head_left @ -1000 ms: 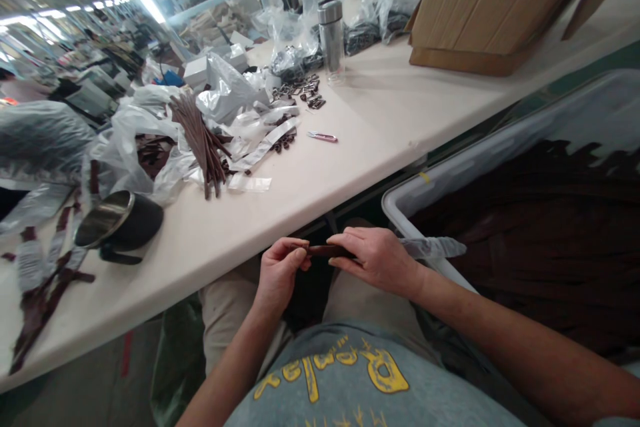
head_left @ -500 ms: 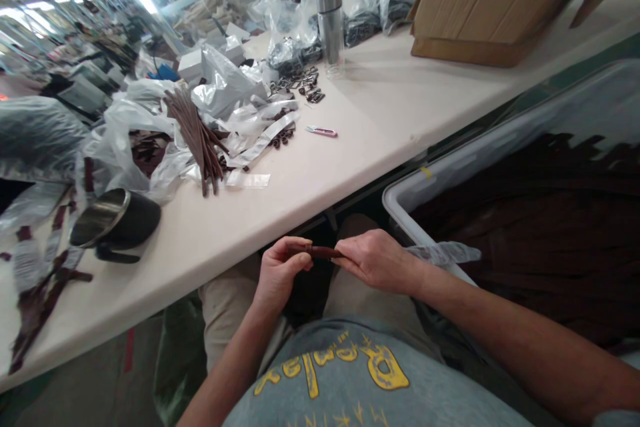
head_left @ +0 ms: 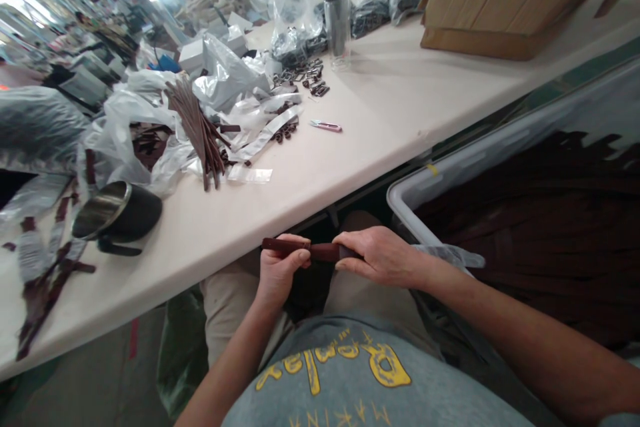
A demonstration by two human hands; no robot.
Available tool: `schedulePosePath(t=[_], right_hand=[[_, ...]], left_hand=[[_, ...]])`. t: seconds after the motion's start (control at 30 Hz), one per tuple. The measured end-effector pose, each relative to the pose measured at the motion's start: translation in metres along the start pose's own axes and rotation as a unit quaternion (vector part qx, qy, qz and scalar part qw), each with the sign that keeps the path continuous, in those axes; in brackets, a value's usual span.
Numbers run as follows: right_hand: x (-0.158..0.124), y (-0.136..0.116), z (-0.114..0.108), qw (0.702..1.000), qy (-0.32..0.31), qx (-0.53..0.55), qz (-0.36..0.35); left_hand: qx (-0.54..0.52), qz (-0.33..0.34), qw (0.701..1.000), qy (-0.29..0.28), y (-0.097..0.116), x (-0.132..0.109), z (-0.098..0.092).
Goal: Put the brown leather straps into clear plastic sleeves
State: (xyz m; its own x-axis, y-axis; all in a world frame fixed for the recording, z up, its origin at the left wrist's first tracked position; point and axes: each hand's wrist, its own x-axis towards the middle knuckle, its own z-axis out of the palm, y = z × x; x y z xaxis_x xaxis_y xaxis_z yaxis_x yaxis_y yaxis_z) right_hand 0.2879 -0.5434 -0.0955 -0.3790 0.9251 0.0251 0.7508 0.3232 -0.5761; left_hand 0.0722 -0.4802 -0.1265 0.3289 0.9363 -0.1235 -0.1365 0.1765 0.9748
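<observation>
Seated worker is holding short dark brown strap (head_left: pixel 320 251) level btwn both hands, just below front edge of worktop (head_left: pixel 380 113) and above own lap. L hand (head_left: pixel 283 268) is gripping it narrow, thumb pressing on top and fingers curled under, w/ strap's free end sticking out past the knuckles. R hand (head_left: pixel 381 257) is pinching the other end, fingers closed over it, so that tip is hidden. Both grips are shut on strap, hands close together, short bare stretch showing btwn them.

Wisp of clear plastic (head_left: pixel 450 255) is lying just beside R wrist, by white rim of plastic bin (head_left: pixel 415 192), which is standing on R side and carrying heap of brown straps (head_left: pixel 525 233). Worker's grey T-shirt (head_left: pixel 345 373) w/ yellow print is filling lower frame, beige trousers (head_left: pixel 225 307) showing under hands.

On worktop, bundle of brown straps (head_left: pixel 197 133) is resting on clear bags (head_left: pixel 225 73), w/ label strips (head_left: pixel 265 143) and metal buckles (head_left: pixel 300 73) nearby. Pink cutter (head_left: pixel 325 125) is lying alone on bare surface, steel flask (head_left: pixel 336 13) standing upright beyond it. Black mug (head_left: pixel 117 211) is lying on its side at L, near loose tagged straps (head_left: pixel 50 260). Cardboard box (head_left: pixel 500 0) is sitting at far R.
</observation>
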Motion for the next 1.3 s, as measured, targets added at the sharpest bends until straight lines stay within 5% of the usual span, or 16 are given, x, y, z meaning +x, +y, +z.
schedulePosePath(t=[0.47,0.8,1.3], right_hand=[[-0.002,0.003,0.005,0.993,0.004,-0.108,0.037],[-0.001,0.008,-0.001,0.997,0.03,-0.066,0.007],[-0.001,0.007,0.002,0.992,0.048,-0.116,-0.02]], left_hand=[[-0.097,-0.103,0.99,-0.026,0.002,-0.002,0.014],[-0.043,-0.079,0.995,-0.052,-0.001,0.001,0.005],[-0.088,-0.098,0.991,-0.026,0.007,-0.003,0.017]])
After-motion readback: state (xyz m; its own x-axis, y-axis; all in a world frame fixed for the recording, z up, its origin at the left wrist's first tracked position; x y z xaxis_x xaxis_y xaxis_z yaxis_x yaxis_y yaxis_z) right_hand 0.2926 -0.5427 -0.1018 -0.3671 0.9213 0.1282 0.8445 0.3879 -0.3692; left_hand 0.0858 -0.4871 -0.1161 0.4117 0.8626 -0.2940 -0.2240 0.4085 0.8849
